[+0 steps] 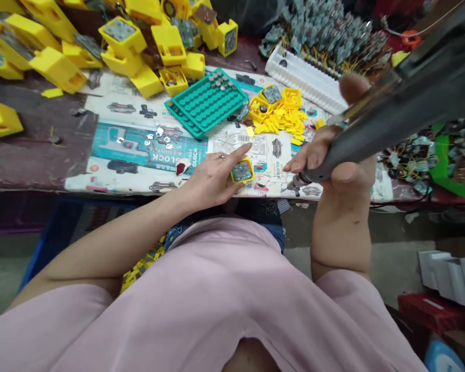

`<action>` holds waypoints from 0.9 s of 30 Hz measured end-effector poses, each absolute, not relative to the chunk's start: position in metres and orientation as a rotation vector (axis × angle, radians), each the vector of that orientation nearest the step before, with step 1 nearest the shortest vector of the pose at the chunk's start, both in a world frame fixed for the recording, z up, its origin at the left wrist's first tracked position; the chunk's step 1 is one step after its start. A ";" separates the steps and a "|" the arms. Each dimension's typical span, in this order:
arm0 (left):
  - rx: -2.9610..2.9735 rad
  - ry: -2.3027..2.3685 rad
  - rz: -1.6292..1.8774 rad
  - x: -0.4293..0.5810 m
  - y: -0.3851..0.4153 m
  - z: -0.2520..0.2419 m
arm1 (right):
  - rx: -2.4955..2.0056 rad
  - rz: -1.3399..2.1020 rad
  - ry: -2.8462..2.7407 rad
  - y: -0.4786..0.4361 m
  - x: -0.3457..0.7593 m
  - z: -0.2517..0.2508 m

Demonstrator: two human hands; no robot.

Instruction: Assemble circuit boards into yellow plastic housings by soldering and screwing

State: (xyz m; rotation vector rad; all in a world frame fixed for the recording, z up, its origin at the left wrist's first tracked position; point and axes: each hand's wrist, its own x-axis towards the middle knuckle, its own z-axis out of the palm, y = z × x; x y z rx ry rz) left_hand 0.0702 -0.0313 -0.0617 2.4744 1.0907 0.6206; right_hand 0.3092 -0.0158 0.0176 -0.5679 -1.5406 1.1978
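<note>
On the paper-covered bench, near its front edge, my left hand (215,175) holds a small yellow plastic case (251,178) with a grey insert facing up. The thumb and fingers lie around its left side, and the index finger stretches out past its far edge. My right hand (356,173) is wrapped round a dark power screwdriver (366,129), which slants up to the right. Its bit points down and left, to the right of the yellow case and apart from it. Just left of my left hand lies a small dark red piece (183,166).
Green trays (205,106) with small round metal parts sit beyond my left hand. Small yellow pieces (281,121) are heaped to their right. Yellow cases (168,44) pile up at the back left. A white foam tray (306,77) and wired parts (333,31) stand at the back right.
</note>
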 end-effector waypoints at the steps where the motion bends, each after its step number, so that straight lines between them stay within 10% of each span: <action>1: 2.466 1.061 0.689 0.072 -0.033 -0.066 | -0.598 1.139 -1.524 -0.017 0.301 0.020; 27: 2.375 1.052 0.861 0.075 -0.038 -0.073 | -1.240 0.818 -1.352 -0.017 0.220 -0.006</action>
